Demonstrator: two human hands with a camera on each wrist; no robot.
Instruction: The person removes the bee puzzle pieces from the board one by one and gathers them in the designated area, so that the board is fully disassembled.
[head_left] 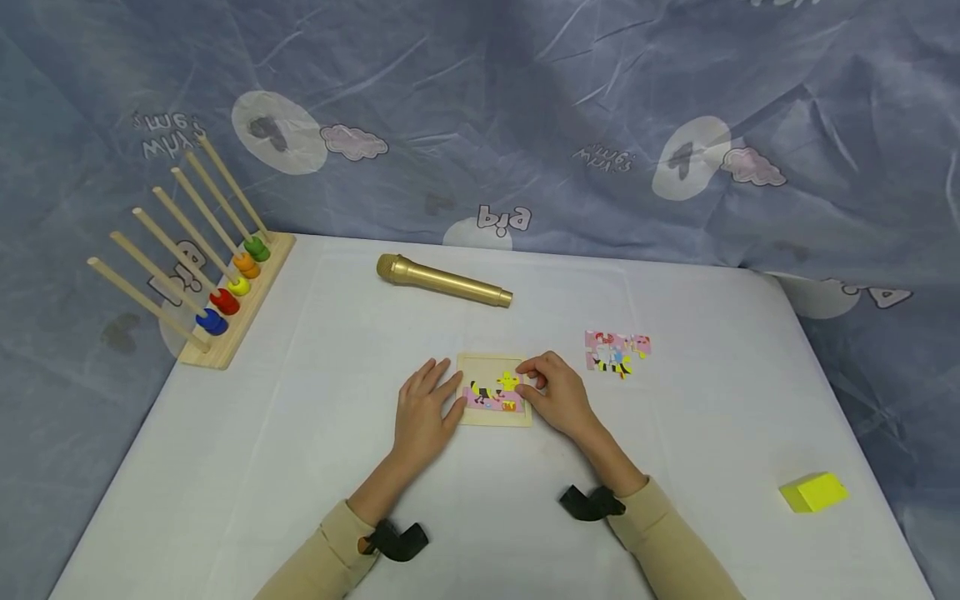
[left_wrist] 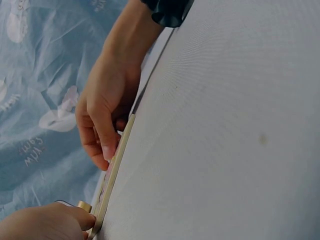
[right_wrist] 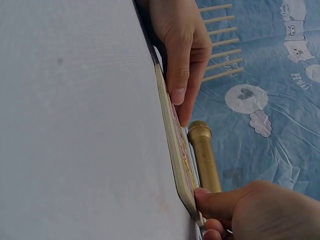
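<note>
Puzzle board, one, flat mid-desk, steadied at its left edge by left hand with straight fingers, right hand pinching a piece on it. One cluster of loose pieces just right, one gold microphone behind, one yellow block well apart near the right edge. Board's thin side edge visible only from wrist views.

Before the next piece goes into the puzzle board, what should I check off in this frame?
1. Puzzle board flat on the table: ok.
2. Left hand steadying the board's left edge: ok.
3. Right hand on the board's right side, fingers on a piece: ok; whether it is seated, cannot tell.
4. Loose pieces lying apart to the right: ok.
5. Microphone clear of the board: ok.
</note>
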